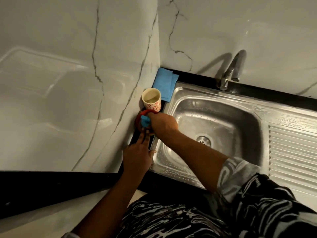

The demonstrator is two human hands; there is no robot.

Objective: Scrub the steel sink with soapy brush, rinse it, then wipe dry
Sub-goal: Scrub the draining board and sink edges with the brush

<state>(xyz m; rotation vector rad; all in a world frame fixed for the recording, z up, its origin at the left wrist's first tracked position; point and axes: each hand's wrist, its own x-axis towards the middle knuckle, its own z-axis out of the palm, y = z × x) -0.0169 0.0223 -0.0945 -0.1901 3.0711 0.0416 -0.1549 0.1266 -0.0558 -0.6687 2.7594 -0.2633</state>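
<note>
Corner of sink. My right hand (163,123) is gripping the blue brush (145,121), fingers curled round what I judge a light, stiff plastic body, over the red ring-shaped dish (138,120) on the black desk (51,182). My left hand (137,155) is touching that dish with straight fingers. The steel sink (223,107), beside them, is looking smooth, rigid and wet, so probably slippery. The soft folded blue cloth (164,83) is lying at its far corner.

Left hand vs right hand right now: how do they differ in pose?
1. The left hand has straight fingers reaching the near rim of the red container; the right hand is curled round a blue item in it.
2. The left hand lies over the black counter strip; the right forearm crosses the steel sink.
Shared: both meet at the red container beside the floral cup.
</note>
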